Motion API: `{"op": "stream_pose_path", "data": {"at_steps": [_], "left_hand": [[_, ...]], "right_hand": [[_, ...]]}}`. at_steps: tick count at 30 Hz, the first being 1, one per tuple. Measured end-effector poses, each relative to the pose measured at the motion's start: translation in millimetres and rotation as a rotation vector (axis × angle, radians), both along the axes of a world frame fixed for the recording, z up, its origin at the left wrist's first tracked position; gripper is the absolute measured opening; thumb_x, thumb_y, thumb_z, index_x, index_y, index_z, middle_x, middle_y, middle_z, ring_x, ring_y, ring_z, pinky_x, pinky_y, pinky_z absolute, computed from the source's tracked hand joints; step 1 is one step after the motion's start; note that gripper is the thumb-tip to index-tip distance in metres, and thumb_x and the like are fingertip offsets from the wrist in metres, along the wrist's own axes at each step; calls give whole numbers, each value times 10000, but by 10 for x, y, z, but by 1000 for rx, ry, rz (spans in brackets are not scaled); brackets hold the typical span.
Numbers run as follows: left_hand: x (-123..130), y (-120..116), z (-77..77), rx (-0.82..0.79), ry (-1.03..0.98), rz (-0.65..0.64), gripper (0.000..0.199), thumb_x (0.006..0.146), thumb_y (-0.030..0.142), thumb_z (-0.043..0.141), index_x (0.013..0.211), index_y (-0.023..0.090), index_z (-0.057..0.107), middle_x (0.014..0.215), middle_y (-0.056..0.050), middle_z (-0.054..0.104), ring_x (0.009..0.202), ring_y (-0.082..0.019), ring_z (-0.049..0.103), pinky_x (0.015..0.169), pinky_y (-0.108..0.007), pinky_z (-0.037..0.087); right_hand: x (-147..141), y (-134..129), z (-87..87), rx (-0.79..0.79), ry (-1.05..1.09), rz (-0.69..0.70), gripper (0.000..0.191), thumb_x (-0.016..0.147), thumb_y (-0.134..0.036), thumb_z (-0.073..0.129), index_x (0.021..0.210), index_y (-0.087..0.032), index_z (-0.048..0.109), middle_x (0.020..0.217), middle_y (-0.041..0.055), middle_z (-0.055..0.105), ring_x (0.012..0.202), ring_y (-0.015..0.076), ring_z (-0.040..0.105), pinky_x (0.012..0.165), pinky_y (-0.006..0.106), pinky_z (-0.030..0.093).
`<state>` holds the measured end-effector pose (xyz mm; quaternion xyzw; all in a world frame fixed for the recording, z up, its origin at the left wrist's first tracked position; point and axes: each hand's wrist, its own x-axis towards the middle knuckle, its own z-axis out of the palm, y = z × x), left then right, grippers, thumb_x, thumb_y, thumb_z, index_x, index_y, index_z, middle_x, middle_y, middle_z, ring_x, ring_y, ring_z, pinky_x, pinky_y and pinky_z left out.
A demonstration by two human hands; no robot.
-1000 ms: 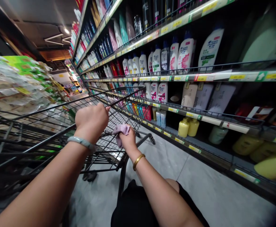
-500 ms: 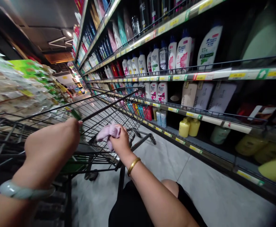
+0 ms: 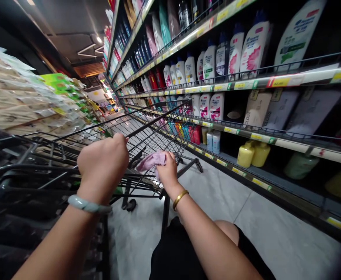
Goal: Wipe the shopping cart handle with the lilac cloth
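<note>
My left hand (image 3: 104, 161), with a pale green bangle at the wrist, is closed round the upper rail of a black wire shopping cart (image 3: 147, 128). Bunched in the fingers of my right hand (image 3: 168, 171) is a lilac cloth (image 3: 151, 161), held against the near end of the cart's basket. A gold bangle circles my right wrist. Through the wire mesh the floor shows below the basket.
Shelves (image 3: 293, 79) of shampoo bottles run along the right side. Yellow pump bottles (image 3: 245, 154) stand on the bottom shelf. Stacked plastic-wrapped packs (image 3: 15, 105) line the left. Cart wheels (image 3: 130, 205) rest on the grey floor (image 3: 217, 198).
The view has turned left, so hands, cart and shelves sit further right. My left hand looks more upright and further forward. Both hands keep their grips.
</note>
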<state>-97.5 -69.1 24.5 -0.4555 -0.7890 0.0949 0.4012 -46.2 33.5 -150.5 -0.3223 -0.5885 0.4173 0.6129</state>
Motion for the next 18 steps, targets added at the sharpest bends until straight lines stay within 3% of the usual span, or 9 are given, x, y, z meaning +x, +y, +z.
{"op": "stream_pose_path", "data": {"at_steps": [4, 6, 8, 11, 13, 15, 18], "left_hand": [[-4, 111, -29, -17, -35, -35, 510, 1028, 404, 203, 1013, 154, 647, 857, -163, 710, 805, -334, 695, 635, -355, 394], [-22, 170, -38, -13, -40, -50, 498, 1019, 394, 215, 1027, 150, 649, 854, -168, 706, 804, -340, 691, 637, -363, 398], [-37, 236, -42, 17, -51, -47, 529, 1023, 361, 173, 1014, 154, 659, 843, -172, 705, 796, -351, 691, 634, -375, 402], [-34, 341, -37, 39, -88, -14, 519, 1005, 285, 171, 995, 157, 673, 837, -183, 707, 813, -359, 695, 655, -385, 421], [-19, 402, -31, 30, -106, -5, 511, 1002, 279, 175, 1014, 148, 670, 859, -193, 715, 825, -354, 700, 673, -387, 433], [-5, 452, -29, 17, -104, -20, 534, 1017, 323, 157, 1058, 135, 655, 898, -203, 724, 838, -357, 707, 682, -390, 443], [5, 512, -35, 10, -92, -43, 546, 1023, 387, 167, 1080, 120, 640, 935, -221, 726, 881, -384, 716, 690, -405, 457]], "right_hand": [[-44, -60, 285, 345, 122, 177, 361, 744, -11, 631, 1024, -233, 686, 1143, 52, 641, 1118, 211, 633, 1015, 323, 512], [-71, -29, 215, 401, 61, 203, 371, 757, -23, 626, 1048, -245, 693, 1168, 51, 647, 1148, 218, 620, 1032, 334, 494], [-86, 64, -53, 230, -33, 126, 380, 746, -4, 591, 1022, -240, 698, 1146, 54, 659, 1112, 224, 615, 1002, 340, 486], [-118, 209, -535, -250, -100, -15, 321, 699, 23, 549, 891, -206, 667, 981, 50, 656, 938, 214, 612, 870, 312, 493], [-178, 223, -654, -400, -99, -36, 279, 679, 25, 542, 818, -200, 632, 876, 28, 633, 830, 195, 593, 792, 286, 485], [-266, 153, -532, -361, -64, -23, 288, 684, 18, 544, 843, -203, 638, 899, 22, 647, 840, 185, 603, 800, 273, 488], [-370, -2, -127, -164, 94, 59, 339, 732, -26, 581, 991, -225, 671, 1059, 25, 671, 948, 176, 641, 861, 262, 504]]}}
